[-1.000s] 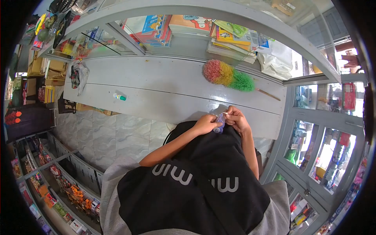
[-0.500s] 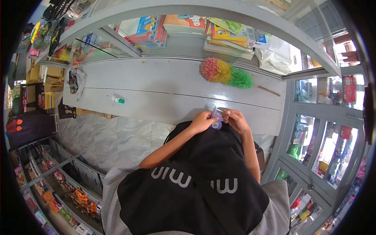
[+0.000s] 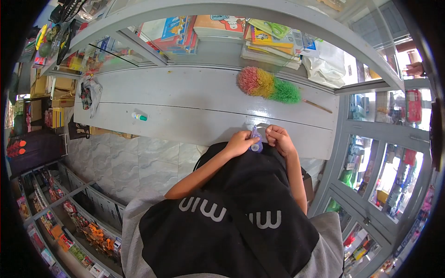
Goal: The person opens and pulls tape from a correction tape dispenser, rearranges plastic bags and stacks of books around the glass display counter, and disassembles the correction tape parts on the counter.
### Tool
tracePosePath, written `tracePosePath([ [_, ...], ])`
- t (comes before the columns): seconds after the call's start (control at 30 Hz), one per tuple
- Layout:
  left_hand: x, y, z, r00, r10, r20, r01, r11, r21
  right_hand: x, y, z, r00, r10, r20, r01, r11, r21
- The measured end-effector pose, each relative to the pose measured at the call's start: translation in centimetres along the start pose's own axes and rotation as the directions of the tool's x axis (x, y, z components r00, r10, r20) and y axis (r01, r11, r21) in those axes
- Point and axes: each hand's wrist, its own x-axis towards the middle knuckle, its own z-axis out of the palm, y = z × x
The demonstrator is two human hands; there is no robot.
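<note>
Close to my lap, over the counter's front edge, my left hand [image 3: 239, 144] is closed round a small see-through purple correction tape [image 3: 256, 147] with a pale round reel inside. Its narrow tip points away from me. Just to the right, my right hand [image 3: 279, 139] is closed in a pinch. A thin pale strip [image 3: 261, 125] runs from near the tip to its fingertips. What exactly lies between those fingers is too small to make out fully.
On the grey counter [image 3: 185, 92] lie a multicoloured duster [image 3: 269, 85], a small white bottle with a green cap [image 3: 139, 116] and a plastic bag [image 3: 91, 95]. Books [image 3: 219, 30] fill the glass case behind. Goods shelves [image 3: 69, 217] stand at left, glass cabinets [image 3: 375, 162] at right.
My right hand's fingers have lifted slightly and turned, and the pale strip now bows upward beside the tip. The left hand and the correction tape stay almost still.
</note>
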Motion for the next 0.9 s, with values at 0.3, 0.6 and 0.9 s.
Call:
tracePosePath([
  [0.3,-0.3,-0.1,-0.1,0.999,0.032,-0.018,-0.034,0.993,-0.109,-0.5,1.0,0.2,0.987,-0.145,-0.07,0.153,0.98,0.131],
  [0.6,-1.3,0.6,-1.4,0.99,-0.037,0.136,0.116,0.762,-0.637,-1.5,-1.3,1.2,0.995,-0.098,-0.025,0.101,0.955,0.28],
  [0.9,-2.9,-0.3,-5.6,0.973,-0.084,0.216,0.231,0.44,-0.868,-1.1,-0.9,4.5,0.99,-0.013,-0.14,0.006,0.999,-0.048],
])
